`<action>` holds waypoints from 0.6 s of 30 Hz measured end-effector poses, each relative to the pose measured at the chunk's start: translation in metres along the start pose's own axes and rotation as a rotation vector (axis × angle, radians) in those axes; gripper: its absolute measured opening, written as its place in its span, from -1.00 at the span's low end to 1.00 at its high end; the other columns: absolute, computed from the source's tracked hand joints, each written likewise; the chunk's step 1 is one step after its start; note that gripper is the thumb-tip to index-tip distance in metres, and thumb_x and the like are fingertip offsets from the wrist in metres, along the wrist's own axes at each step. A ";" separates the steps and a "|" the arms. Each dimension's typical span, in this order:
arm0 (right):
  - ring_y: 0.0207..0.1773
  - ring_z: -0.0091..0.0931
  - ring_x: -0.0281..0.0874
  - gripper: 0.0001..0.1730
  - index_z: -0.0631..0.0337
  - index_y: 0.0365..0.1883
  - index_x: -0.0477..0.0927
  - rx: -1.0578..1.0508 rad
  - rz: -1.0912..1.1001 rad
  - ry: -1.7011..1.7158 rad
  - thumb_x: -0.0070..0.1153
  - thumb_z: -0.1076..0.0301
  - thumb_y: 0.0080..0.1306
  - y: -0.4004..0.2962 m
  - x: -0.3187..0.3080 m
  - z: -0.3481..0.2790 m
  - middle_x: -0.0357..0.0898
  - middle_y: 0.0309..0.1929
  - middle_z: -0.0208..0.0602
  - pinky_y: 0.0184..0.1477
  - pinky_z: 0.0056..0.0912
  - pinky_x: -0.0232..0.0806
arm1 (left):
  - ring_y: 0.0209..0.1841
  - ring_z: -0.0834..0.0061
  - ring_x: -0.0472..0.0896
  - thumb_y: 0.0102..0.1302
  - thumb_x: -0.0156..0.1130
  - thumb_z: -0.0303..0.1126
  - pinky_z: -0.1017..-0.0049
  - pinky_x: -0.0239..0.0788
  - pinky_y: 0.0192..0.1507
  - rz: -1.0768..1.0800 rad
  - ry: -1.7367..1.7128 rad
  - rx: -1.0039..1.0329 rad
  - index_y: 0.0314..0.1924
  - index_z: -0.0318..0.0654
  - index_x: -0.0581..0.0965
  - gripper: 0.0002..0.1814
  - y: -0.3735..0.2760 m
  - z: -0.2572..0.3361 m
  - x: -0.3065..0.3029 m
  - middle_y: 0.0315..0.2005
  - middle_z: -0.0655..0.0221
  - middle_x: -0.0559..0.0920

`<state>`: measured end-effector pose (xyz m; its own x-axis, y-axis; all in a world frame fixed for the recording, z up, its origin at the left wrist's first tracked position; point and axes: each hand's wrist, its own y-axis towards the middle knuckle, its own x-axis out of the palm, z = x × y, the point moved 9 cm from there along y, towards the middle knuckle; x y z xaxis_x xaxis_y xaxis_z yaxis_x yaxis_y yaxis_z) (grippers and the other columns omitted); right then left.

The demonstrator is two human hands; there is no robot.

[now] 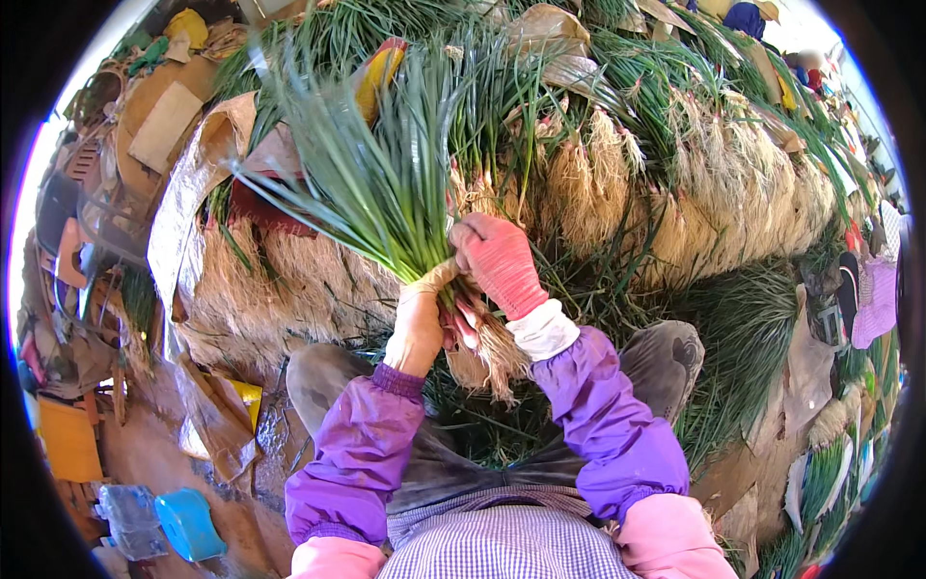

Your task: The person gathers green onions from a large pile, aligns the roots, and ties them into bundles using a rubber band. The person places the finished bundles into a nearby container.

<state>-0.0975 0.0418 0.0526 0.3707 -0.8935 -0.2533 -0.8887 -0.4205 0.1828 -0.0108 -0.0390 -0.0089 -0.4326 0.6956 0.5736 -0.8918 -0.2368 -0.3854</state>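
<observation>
A bunch of spring onions [391, 174], leaves fanned up and to the left, stands over my lap. My left hand [419, 311] is closed around its stems, the thumb across the front. Below that grip hang reddish-white stem bases and pale roots [499, 354]. My right hand [499, 264], in a red glove with a white cuff, is curled against the right side of the bunch, next to my left thumb. Its fingertips are partly hidden. Just beyond both hands lies a long heap of spring onions [593, 181], with roots facing me.
Loose green leaves [745, 347] lie to the right of my knee. A whitish sack [188, 203] drapes over the heap's left end. At lower left are a blue tub [189, 525], a clear plastic container [130, 522] and an orange crate [69, 438]. People appear at far upper right.
</observation>
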 end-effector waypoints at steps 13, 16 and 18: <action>-0.12 -0.25 0.60 -0.56 0.13 -0.20 0.64 0.227 -0.045 -0.864 0.14 -0.02 0.12 0.104 -0.020 0.036 0.64 -0.21 -0.14 -0.06 -0.25 0.41 | -0.26 0.45 0.56 0.36 0.11 -0.28 0.22 0.47 -0.04 -0.336 -0.359 0.297 0.07 -0.25 0.37 -0.66 0.013 0.069 -0.019 -0.40 0.46 0.52; -0.26 -0.33 0.59 -0.58 0.16 -0.15 0.63 0.204 -0.160 -0.347 0.12 0.05 0.16 0.125 -0.048 0.072 0.63 -0.27 -0.20 -0.16 -0.33 0.42 | -0.38 0.63 0.43 0.37 0.11 -0.26 0.07 0.41 0.00 -0.466 -0.555 0.171 0.04 -0.22 0.41 -0.69 0.019 0.058 0.006 -0.52 0.61 0.38; -0.42 -0.53 0.48 -0.68 0.24 -0.15 0.61 0.264 -0.130 0.631 0.06 0.22 0.25 0.104 -0.046 0.068 0.56 -0.39 -0.37 -0.29 -0.48 0.39 | -0.43 0.71 0.41 0.36 0.13 -0.29 0.19 0.46 -0.09 -0.501 -0.659 0.116 -0.06 -0.24 0.45 -0.76 0.014 0.053 0.004 -0.57 0.69 0.34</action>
<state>-0.2258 0.0498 0.0184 0.4932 -0.7929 0.3580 -0.8327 -0.5493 -0.0694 -0.0318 -0.0754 0.0267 0.0619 0.2064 0.9765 -0.9916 -0.0989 0.0838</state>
